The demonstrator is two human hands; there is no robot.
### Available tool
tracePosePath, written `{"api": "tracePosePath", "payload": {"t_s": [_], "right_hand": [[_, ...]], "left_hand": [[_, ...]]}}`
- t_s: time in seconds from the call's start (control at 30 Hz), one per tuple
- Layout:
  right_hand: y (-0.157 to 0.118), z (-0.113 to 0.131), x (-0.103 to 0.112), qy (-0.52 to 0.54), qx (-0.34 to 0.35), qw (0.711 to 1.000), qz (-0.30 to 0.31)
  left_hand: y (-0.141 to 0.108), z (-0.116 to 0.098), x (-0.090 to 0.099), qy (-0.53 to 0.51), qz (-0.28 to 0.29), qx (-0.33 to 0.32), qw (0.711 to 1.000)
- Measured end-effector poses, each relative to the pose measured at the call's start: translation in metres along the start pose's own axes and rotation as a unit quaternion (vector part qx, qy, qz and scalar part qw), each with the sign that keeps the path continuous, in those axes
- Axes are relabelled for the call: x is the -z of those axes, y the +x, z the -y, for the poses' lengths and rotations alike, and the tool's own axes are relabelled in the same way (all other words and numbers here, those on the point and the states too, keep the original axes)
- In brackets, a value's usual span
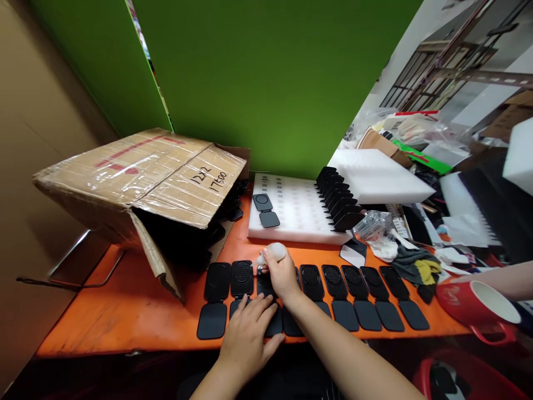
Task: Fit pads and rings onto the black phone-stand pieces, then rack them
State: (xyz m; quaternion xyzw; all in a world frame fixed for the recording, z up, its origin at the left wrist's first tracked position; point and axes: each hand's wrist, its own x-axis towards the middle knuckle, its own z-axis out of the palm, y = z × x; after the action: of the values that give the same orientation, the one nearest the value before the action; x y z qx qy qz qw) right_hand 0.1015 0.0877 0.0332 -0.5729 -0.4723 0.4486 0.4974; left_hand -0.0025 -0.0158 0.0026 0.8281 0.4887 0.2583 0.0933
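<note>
Right hand (283, 279) grips whitish bottle (278, 251), likely light, soft, best held round its belly; left hand (245, 330), fingers loosely spread, rests on probably stiff black panel (275, 323).

Over at the orange worktop (104, 316), someone's right hand (282, 278) holds a tilted white bottle (278, 251) above a row of black hinged panels (212, 320) laid open; their left hand (246, 328) spreads over the nearer halves. Behind sits a cardboard box (166, 178), beside white foam (297, 225) bearing upright black pieces (347, 216).
</note>
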Motion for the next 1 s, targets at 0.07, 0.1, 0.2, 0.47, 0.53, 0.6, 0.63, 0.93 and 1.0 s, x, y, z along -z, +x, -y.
{"api": "tracePosePath", "payload": {"t_s": [0.07,0.1,0.2,0.47,0.53,0.6,0.63,0.93,1.0], "right_hand": [[0.000,0.000,-0.007,-0.028,0.033,0.999,0.013],[0.001,-0.001,-0.010,-0.046,0.050,0.998,0.017],[0.001,-0.004,-0.013,-0.110,0.092,0.990,0.011],[-0.005,0.001,-0.005,-0.215,0.184,0.958,0.039],[-0.007,0.001,-0.003,-0.193,0.162,0.967,0.032],[-0.008,0.000,-0.003,-0.138,0.104,0.985,0.022],[-0.009,0.000,-0.004,-0.104,0.070,0.992,0.019],[-0.020,0.003,-0.026,-0.154,0.083,0.979,0.101],[-0.021,0.005,-0.028,-0.184,0.106,0.972,0.104]], "left_hand": [[0.000,0.000,0.001,-0.005,0.005,0.001,1.000],[0.000,0.000,0.002,-0.007,0.005,0.001,1.000],[0.000,0.001,0.002,-0.010,0.004,-0.003,1.000],[-0.001,0.001,0.000,-0.014,-0.002,0.003,1.000],[0.000,0.001,0.002,-0.021,0.001,0.005,1.000],[0.000,0.001,0.003,-0.026,0.008,0.008,1.000],[0.000,0.001,0.003,-0.029,0.012,0.011,0.999],[-0.001,-0.002,-0.001,-0.064,0.021,0.047,0.997],[-0.001,-0.002,0.000,-0.063,0.009,0.044,0.997]]}}
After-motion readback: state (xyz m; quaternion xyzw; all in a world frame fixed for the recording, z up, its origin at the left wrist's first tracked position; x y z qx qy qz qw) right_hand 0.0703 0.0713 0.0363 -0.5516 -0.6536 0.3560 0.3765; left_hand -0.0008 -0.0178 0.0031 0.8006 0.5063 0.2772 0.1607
